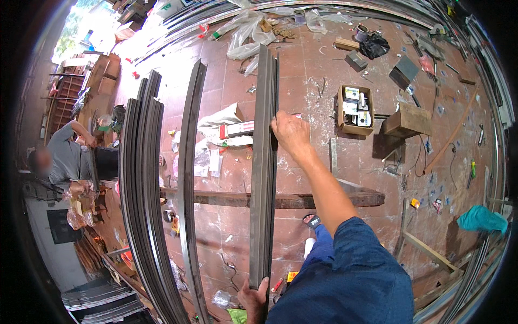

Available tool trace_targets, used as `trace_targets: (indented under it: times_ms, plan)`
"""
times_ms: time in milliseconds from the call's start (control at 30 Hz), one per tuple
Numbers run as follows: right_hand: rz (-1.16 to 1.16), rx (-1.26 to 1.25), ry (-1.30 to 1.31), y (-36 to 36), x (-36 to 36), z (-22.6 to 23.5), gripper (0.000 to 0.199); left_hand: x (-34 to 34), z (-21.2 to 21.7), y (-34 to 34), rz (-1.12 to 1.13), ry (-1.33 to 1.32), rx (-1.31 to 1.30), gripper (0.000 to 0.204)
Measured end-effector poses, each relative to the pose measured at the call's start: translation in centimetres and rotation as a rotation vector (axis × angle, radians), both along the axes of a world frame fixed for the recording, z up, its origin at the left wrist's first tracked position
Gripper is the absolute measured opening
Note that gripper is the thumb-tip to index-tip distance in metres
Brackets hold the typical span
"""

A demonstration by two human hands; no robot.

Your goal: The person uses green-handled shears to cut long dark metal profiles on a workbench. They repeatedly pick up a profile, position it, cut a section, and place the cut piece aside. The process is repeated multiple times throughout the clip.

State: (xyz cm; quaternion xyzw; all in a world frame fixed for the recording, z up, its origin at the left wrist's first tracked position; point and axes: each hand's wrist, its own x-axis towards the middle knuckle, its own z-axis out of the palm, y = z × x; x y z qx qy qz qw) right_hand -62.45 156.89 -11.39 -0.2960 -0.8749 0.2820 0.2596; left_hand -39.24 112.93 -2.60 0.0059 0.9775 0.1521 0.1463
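Note:
A long dark grey metal profile point(261, 162) lies lengthwise in front of me, across a rusty beam point(302, 201). My right hand point(291, 132) reaches far along it, with its fingers closed over the profile's right edge. Down at the near end, my left hand point(253, 299) grips the same profile, thumb on its right side. To the left, a single metal profile point(189, 162) rests on the beam, apart from the one I hold. Further left stands a bundle of similar dark profiles point(141, 189), packed side by side.
Beyond the bundle, a person in grey point(70, 154) is at the left. An open cardboard box point(355, 129) holding small white boxes and a brown box point(407, 121) stand to the right. Plastic bags point(251, 35) and scraps litter the tiled floor. A teal cloth point(483, 220) hangs far right.

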Motion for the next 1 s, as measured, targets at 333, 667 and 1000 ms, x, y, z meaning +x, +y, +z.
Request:
trace_targets:
  times_ms: [333,667,1000]
  plan:
    - [0.080,-0.302,-0.048,-2.0,4.5,1.4,0.036,0.5,-2.1,-2.2,0.025,-0.067,0.060,0.045]
    - [-0.079,-0.214,-0.077,4.0,-2.1,1.3,0.035,0.2,-3.1,-3.4,0.093,-0.092,0.142,0.059]
    - [0.067,-0.096,-0.173,2.1,-1.4,1.1,0.029,0.4,-1.8,-1.8,0.044,-0.063,0.032,0.047]
